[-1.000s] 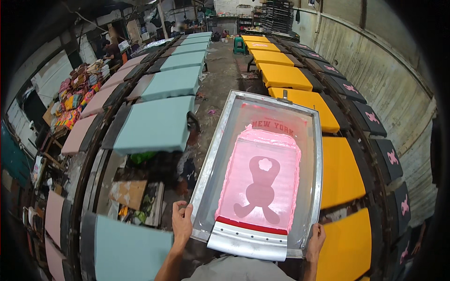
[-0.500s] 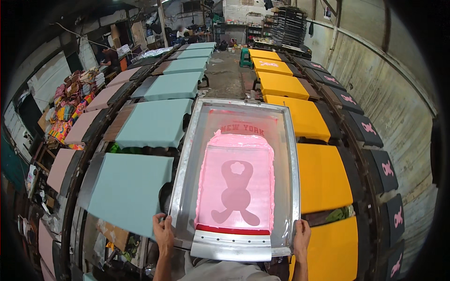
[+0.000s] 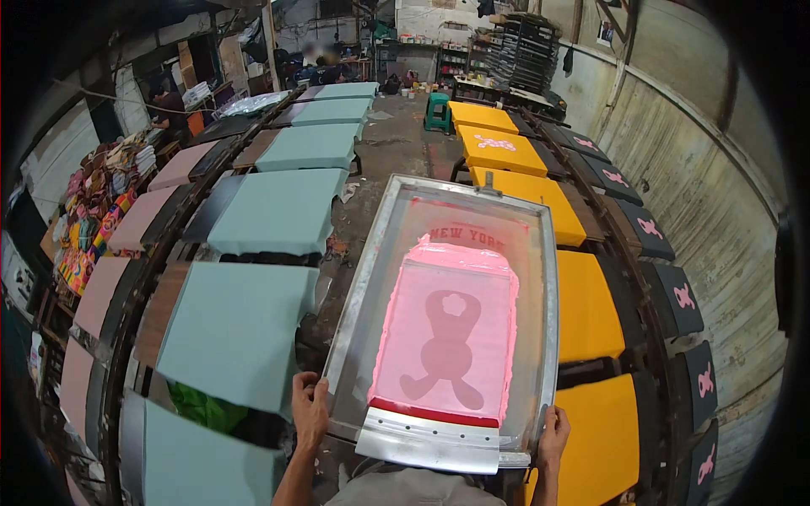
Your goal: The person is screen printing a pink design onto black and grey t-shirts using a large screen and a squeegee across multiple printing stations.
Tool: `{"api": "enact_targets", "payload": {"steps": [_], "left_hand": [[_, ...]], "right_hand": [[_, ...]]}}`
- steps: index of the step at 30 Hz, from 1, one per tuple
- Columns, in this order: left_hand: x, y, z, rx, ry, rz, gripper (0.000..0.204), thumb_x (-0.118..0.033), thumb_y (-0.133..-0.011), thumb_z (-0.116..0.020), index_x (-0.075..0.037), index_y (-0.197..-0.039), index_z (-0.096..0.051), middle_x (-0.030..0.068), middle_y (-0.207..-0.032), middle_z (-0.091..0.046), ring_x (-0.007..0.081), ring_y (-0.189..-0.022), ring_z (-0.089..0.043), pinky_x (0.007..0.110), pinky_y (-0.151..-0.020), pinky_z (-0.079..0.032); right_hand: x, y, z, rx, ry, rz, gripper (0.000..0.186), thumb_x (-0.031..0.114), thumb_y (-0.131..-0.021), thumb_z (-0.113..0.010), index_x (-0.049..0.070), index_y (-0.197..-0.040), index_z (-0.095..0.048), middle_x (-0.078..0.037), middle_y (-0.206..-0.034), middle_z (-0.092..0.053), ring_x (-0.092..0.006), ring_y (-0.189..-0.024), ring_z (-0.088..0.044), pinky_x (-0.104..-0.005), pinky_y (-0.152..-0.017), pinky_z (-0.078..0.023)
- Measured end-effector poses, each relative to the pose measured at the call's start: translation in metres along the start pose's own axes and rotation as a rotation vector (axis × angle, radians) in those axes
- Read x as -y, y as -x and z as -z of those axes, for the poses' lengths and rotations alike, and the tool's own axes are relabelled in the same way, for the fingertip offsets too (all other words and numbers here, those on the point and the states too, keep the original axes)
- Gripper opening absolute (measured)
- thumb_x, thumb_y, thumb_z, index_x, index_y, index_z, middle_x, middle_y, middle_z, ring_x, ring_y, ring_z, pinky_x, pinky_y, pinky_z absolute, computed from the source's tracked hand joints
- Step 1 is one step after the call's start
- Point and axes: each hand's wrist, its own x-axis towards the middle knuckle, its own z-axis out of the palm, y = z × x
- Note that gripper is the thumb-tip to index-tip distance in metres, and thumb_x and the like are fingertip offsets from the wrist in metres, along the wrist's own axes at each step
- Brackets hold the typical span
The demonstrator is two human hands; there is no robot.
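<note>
My left hand (image 3: 310, 411) grips the left edge of a large metal-framed screen (image 3: 360, 282) near its lower corner. My right hand (image 3: 553, 434) holds the opposite edge. Inside the screen, thick pink ink (image 3: 388, 337) surrounds a darker rabbit-like shape (image 3: 445, 346), with faint red lettering above it. A silver squeegee (image 3: 426, 447) with a red blade lies across the near end of the screen. The screen tilts slightly and hides part of the aisle beneath it.
Rows of light teal pieces on boards (image 3: 236, 329) and yellow ones (image 3: 591, 422) flank the aisle (image 3: 396, 143). Pink pieces (image 3: 110, 287) and dark printed pieces (image 3: 679, 295) line outer rails. A green stool (image 3: 437, 114), fabric pile (image 3: 93, 219) and seated people (image 3: 169, 118) are farther off.
The nearby boards have receded up the view, and another teal board shows at the lower left, as I move back along the aisle. Both hands stay on the screen, which has swayed slightly.
</note>
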Motion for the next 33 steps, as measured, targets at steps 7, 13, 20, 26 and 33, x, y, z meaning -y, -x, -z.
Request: {"api": "enact_targets", "payload": {"steps": [7,13,20,26,33], "left_hand": [[-0.043,-0.130,-0.075,0.037,-0.020,-0.031,0.038,-0.028,-0.094,-0.064,0.000,-0.118,-0.052,0.0109,-0.098,-0.061,0.0171,-0.081,-0.058,0.031,-0.077,-0.046],[-0.066,-0.241,-0.135,-0.011,-0.070,-0.002,0.037,-0.028,-0.095,-0.064,-0.002,-0.117,-0.052,0.0058,-0.077,-0.060,0.0128,-0.071,-0.053,0.030,-0.068,-0.042],[-0.113,-0.346,-0.195,-0.156,0.035,-0.060,0.031,-0.024,-0.096,-0.062,-0.002,-0.114,-0.051,0.0004,-0.070,-0.053,0.0084,-0.066,-0.044,0.027,-0.062,-0.035],[-0.139,-0.425,-0.244,-0.264,0.024,-0.036,0.030,-0.023,-0.096,-0.062,-0.002,-0.112,-0.050,0.0020,-0.072,-0.056,0.0098,-0.069,-0.046,0.027,-0.065,-0.036],[-0.135,-0.553,-0.309,-0.299,-0.033,-0.113,0.034,-0.027,-0.095,-0.063,-0.001,-0.114,-0.051,0.0024,-0.071,-0.058,0.0130,-0.070,-0.050,0.029,-0.069,-0.041]], "right_hand": [[0.030,-0.110,-0.078,-0.061,-0.035,-0.019,0.036,0.031,-0.102,-0.057,-0.004,-0.105,-0.063,0.000,-0.081,-0.052,-0.0104,-0.076,-0.045,-0.0272,-0.066,-0.038],[0.067,-0.239,-0.161,0.022,-0.082,-0.014,0.041,0.034,-0.102,-0.057,-0.006,-0.107,-0.062,-0.001,-0.082,-0.052,-0.0108,-0.075,-0.044,-0.0274,-0.066,-0.038],[0.126,-0.394,-0.251,0.157,-0.098,0.018,0.038,0.032,-0.102,-0.056,-0.005,-0.110,-0.062,-0.004,-0.086,-0.057,-0.0126,-0.079,-0.048,-0.0290,-0.070,-0.042],[0.161,-0.492,-0.318,0.214,-0.040,0.076,0.037,0.029,-0.102,-0.055,-0.006,-0.113,-0.062,-0.007,-0.092,-0.060,-0.0161,-0.085,-0.052,-0.0318,-0.079,-0.044],[0.193,-0.606,-0.401,0.219,-0.049,0.031,0.035,0.027,-0.102,-0.055,-0.006,-0.112,-0.063,-0.005,-0.090,-0.060,-0.0132,-0.082,-0.051,-0.0298,-0.075,-0.044]]}}
